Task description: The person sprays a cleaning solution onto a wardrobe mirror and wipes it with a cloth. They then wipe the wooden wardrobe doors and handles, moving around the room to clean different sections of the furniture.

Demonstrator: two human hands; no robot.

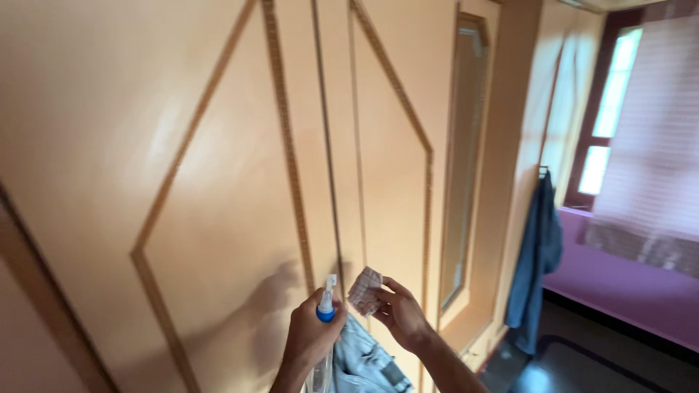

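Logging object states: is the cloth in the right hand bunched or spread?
Bunched. The cloth sits as a small crumpled wad pinched in the right hand, nothing hanging loose.

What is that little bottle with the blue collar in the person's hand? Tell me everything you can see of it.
The clear plastic spray bottle with a blue collar and white nozzle stands upright in the left hand, whose fingers wrap its neck. The white nozzle on top faces the tan wooden wardrobe door, close to it. Its see-through body runs down past the hand and out of the picture, so how full it is cannot be told. It does not touch the folded checked cloth, which the right hand holds beside it.
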